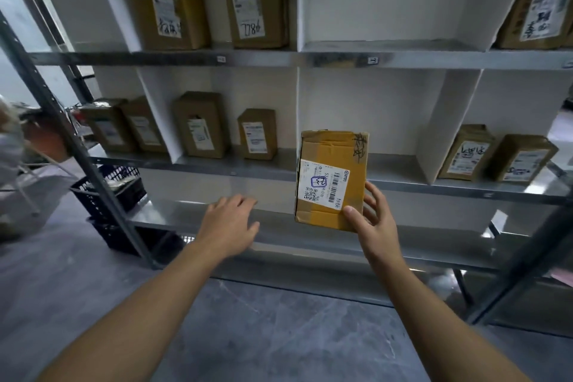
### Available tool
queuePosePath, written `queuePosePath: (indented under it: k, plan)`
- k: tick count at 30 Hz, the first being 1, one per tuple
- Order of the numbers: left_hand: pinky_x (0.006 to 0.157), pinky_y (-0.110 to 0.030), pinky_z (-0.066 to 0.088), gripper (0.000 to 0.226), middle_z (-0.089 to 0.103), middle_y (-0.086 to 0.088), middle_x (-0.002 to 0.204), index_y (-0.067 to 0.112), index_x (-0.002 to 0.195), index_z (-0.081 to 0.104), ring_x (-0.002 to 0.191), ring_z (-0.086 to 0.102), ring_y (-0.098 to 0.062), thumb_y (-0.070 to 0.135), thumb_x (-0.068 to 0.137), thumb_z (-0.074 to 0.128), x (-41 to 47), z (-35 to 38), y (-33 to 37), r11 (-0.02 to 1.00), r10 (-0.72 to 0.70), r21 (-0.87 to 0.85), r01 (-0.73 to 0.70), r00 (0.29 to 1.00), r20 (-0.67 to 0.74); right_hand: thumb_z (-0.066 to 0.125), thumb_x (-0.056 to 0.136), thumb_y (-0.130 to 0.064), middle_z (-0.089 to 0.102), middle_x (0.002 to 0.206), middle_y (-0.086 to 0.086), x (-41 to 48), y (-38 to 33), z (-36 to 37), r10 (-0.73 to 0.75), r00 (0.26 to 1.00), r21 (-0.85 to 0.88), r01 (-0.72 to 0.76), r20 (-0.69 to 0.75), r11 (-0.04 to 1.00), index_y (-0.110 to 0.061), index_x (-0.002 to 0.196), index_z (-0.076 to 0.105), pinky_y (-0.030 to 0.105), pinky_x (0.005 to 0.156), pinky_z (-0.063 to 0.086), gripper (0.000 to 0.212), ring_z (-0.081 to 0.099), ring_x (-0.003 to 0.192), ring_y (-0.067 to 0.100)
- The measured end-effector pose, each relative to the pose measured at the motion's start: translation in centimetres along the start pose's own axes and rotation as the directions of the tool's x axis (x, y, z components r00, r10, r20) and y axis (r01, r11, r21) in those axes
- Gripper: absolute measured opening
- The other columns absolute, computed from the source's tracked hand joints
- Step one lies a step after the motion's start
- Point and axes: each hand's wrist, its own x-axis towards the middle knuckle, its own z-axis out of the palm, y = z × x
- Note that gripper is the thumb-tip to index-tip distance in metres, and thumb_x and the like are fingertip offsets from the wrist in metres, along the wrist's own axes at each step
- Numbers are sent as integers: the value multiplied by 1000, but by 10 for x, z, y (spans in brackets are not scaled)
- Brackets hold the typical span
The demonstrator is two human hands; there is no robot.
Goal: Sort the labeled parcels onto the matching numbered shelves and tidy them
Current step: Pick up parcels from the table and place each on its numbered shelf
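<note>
Your right hand (372, 220) grips a brown parcel (331, 170) by its bottom right corner, thumb on the front and fingers round the side. You hold the parcel upright in the air, in front of the edge of the middle shelf (403, 183). Its white label (322, 184) faces you. Your left hand (231, 220) is loose and holds nothing, just above the lower shelf (173, 214). Other brown boxes (256, 133) stand on the shelves. A dark crate (102, 192) sits on the floor at the left.
</note>
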Motion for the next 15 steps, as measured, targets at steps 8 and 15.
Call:
queuePosePath:
  k: [8, 15]
  plan:
    - [110, -41, 35, 54, 45, 3, 144, 30, 145, 35, 132, 40, -20, 45, 95, 51, 36, -1, -43, 997, 70, -19, -70, 998, -4, 73, 80, -44, 55, 140, -6, 15, -2, 38, -2, 993, 29, 6, -120, 1000, -52, 138, 42, 48, 101, 54, 66, 54, 130, 19]
    - [109, -42, 35, 56, 44, 3, 143, 30, 146, 34, 131, 40, -20, 45, 95, 50, 79, 15, -21, 983, 174, -59, -173, 985, 15, 75, 80, -42, 59, 138, -4, 37, 10, 6, 19, 969, -7, -21, -246, 1000, -45, 140, 44, 50, 100, 54, 68, 58, 126, 18]
